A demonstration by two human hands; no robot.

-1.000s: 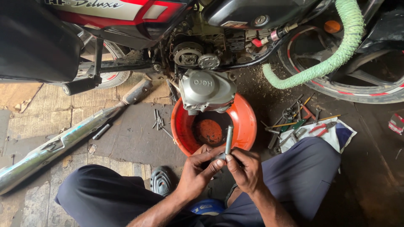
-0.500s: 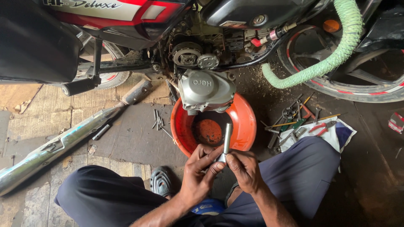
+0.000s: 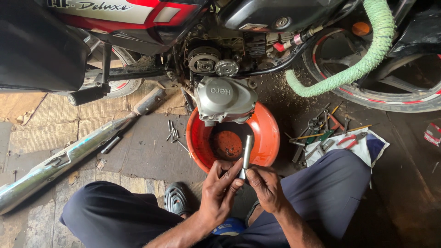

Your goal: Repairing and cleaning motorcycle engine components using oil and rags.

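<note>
Both my hands meet just below the orange basin (image 3: 268, 133). My left hand (image 3: 219, 192) and my right hand (image 3: 266, 188) together pinch the lower end of a slim silver metal rod (image 3: 246, 152) that points up over the basin's rim. A grey engine side cover (image 3: 224, 98) rests on the basin's far edge. Above it, the motorcycle's open engine (image 3: 213, 64) shows two round gears.
A chrome exhaust pipe (image 3: 69, 154) lies on the floor at left, with loose bolts (image 3: 172, 132) beside it. Tools (image 3: 324, 133) are spread on a cloth at right. A green hose (image 3: 367, 55) curves past the rear wheel (image 3: 395, 87). My knees frame the hands.
The hands and rod have stayed almost in place over the basin. The fingers have shifted slightly on the rod's lower end.
</note>
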